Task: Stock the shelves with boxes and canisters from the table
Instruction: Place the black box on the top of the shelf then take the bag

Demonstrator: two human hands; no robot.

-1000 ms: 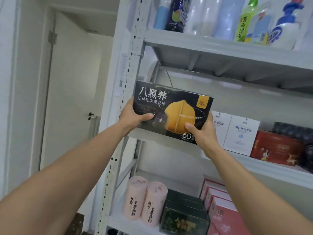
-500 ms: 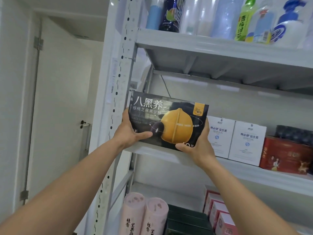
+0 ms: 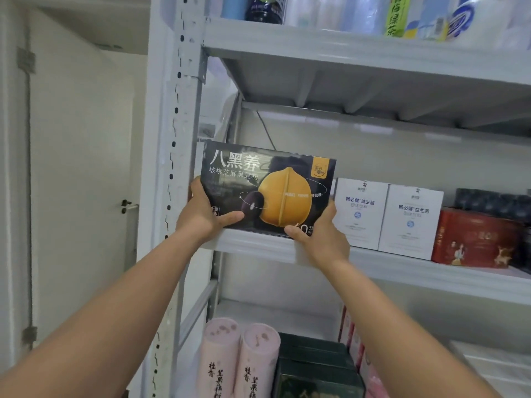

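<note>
You have the black box (image 3: 267,191) at the left end of the middle shelf (image 3: 431,271), upright and facing you. Its bottom edge is at the shelf's front lip; whether it already rests there cannot be told. Your left hand (image 3: 201,216) grips the lower left corner with the thumb laid across the front. Your right hand (image 3: 321,239) grips the lower right corner the same way. Both hands are closed on the box, so this placement looks nearly done but not released.

Much of the rack is already stocked. Just beside your box on the same shelf stand 2 white boxes (image 3: 388,216), then a red box (image 3: 474,239). The shelf below holds 2 pink canisters (image 3: 238,360) next to dark green boxes (image 3: 316,369). Bottles fill the top shelf (image 3: 344,50). The bench is out of view, so you cannot judge how many items are left to carry over.

The black box reads "八黑养" in large white characters, with "核桃芝麻黑豆粉" beneath. A "60" near your right thumb is partly covered. Each white box reads "畅必健 益生菌". The pink canisters carry vertical writing that begins "桂香", and the rest is hard to make out. A green bottle (image 3: 398,15) on top shows "绿茶".
</note>
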